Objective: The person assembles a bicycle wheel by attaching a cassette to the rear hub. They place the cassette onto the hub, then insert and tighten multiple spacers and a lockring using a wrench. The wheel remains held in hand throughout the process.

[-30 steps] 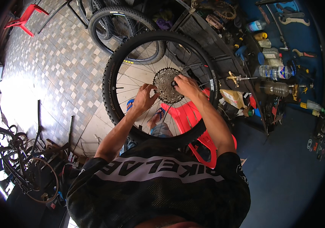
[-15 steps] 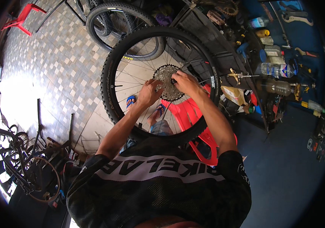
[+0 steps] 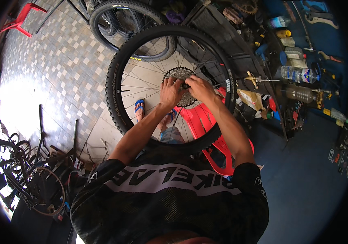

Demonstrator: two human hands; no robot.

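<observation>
A bicycle wheel point(image 3: 115, 95) with a black knobby tyre lies before me, its cassette point(image 3: 178, 73) of silvery sprockets facing up. Over the left side of the cassette is my left hand point(image 3: 171, 92), its fingers bent and close together and its thumb side near the hub. Those fingertips hide whatever they may be gripping. My right hand point(image 3: 201, 90) comes in from the right, with thumb and fingers pinched at a small dark part point(image 3: 186, 86) in the middle of the cassette. The two hands nearly meet there.
A red plastic chair point(image 3: 219, 156) stands partly under the wheel. Other bicycle wheels point(image 3: 97, 30) lean beyond it. To the right, a cluttered bench carries bottles point(image 3: 298, 74) and a brass-coloured tool point(image 3: 254, 79). Bicycle frames and parts point(image 3: 21, 179) crowd the lower left.
My left hand has moved right and inward over the cassette, closer to the hub and my right hand. The right hand stays near the hub. The view has shifted slightly.
</observation>
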